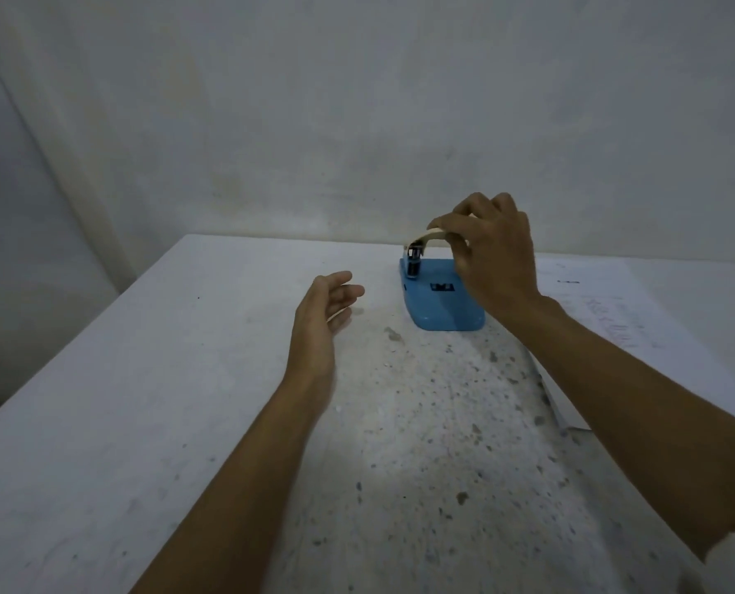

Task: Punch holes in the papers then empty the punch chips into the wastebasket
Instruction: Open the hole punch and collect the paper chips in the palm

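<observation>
Leftmost, the left hand [323, 319] hovers open and empty; just right of it sits the blue hole punch [440, 300], its cream lever [425, 238] pinched by the right hand [492, 255]. Papers [605, 319] lie beyond that wrist. Punching seems unstarted; next, feed paper in.

Looks like a plain, bare room, perhaps a storeroom or back room used as a makeshift office. Rough, stained whitewashed wall [357, 122] close behind the far edge of a worn white table [121, 400], its top pitted and speckled grey toward the near edge. Dim, bluish light. Only desk items hint at paperwork: blue hole punch [438, 300] near the far edge, sheets of written paper [605, 319] along the right edge.
</observation>
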